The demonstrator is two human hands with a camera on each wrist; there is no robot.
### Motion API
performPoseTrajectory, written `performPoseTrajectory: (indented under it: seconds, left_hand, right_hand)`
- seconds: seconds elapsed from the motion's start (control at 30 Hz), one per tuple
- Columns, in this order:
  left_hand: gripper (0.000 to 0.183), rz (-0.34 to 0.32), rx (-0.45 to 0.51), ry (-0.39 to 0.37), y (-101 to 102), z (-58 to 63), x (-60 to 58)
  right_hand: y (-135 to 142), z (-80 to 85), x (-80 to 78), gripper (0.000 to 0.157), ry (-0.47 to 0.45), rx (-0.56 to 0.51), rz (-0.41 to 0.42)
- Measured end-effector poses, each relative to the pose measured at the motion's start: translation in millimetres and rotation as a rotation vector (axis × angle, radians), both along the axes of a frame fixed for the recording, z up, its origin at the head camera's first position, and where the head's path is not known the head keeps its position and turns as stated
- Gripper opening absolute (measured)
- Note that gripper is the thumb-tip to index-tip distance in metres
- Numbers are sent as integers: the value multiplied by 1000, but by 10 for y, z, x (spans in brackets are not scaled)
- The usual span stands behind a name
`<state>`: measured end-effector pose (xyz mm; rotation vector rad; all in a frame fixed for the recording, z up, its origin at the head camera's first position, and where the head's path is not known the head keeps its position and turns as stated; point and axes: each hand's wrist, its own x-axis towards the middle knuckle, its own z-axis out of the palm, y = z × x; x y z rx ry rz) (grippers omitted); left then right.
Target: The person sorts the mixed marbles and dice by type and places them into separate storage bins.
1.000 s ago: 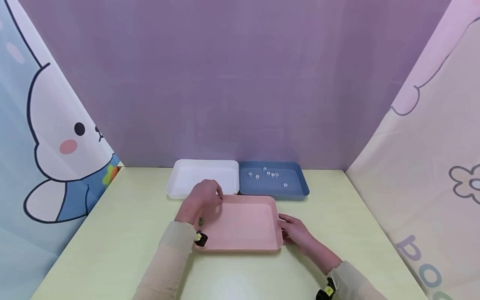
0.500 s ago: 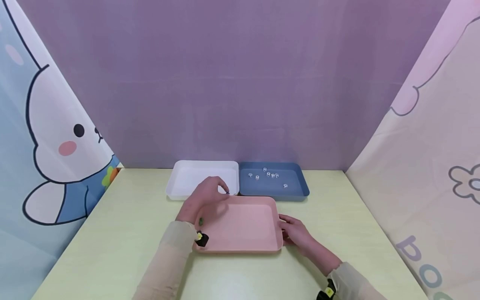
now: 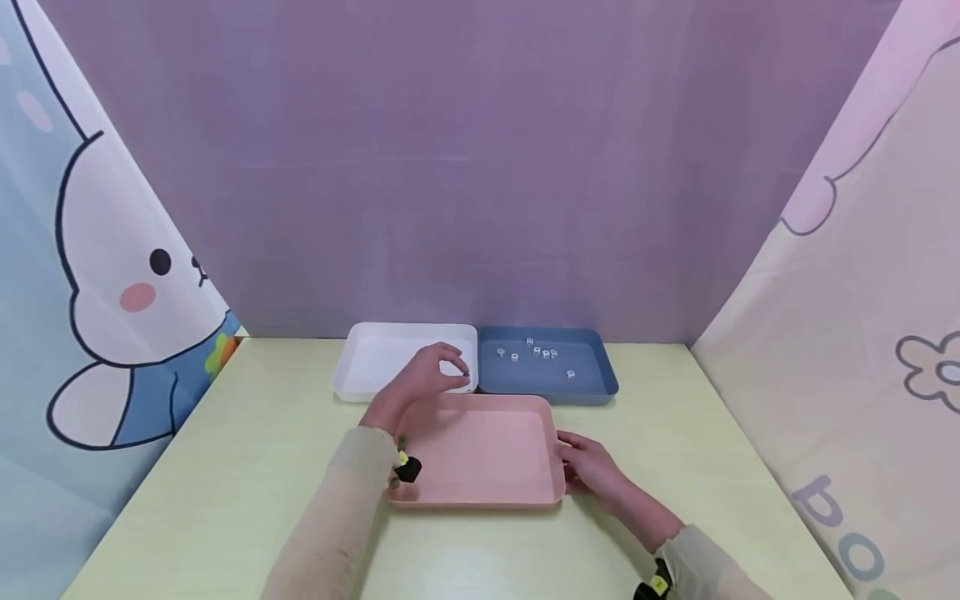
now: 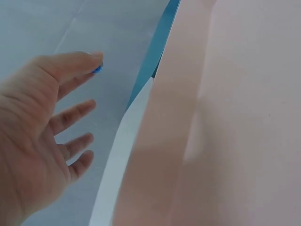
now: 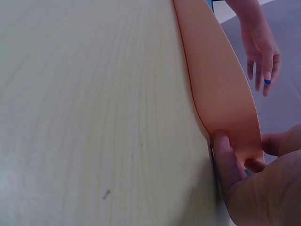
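My left hand [image 3: 422, 377] is over the front right part of the white tray [image 3: 343, 379], pinching a small shiny blue piece [image 4: 97, 69] between thumb and index finger. The other fingers spread loosely in the left wrist view. That blue piece is too small to name, and mostly covered by the fingertips. At the right end of the pink tray [image 3: 487, 454], my right hand [image 3: 592, 468] grips the wall, with the thumb [image 5: 223, 146] on the outer side. Small green pieces [image 3: 402, 441] lie at the pink tray's left end, partly hidden by the left wrist.
Right of the white tray, and close against it, stands a blue tray [image 3: 585, 392] holding several white dice [image 3: 537, 351]. The pink tray is in front of both on a pale wood table [image 3: 247, 442]. Behind rises a purple backdrop [image 3: 480, 167], with printed cloths at the sides.
From the pink tray's far left part, my left hand has moved away and to the right, over the white tray, with the blue piece. My right hand has stayed on the pink tray.
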<state>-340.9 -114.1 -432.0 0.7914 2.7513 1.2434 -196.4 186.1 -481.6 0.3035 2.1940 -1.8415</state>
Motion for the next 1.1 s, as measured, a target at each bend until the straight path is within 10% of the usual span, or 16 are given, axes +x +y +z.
performPoseTrajectory:
  seconds: [0.53,1.1]
  left_hand:
    - [18,27,213,-8,72,-221,-222]
    - [24,92,219,-73,137,-298,-284]
  right_hand:
    - [1,23,13,48,9,-18,12]
    - [-14,-20,8,45,19,6,-15]
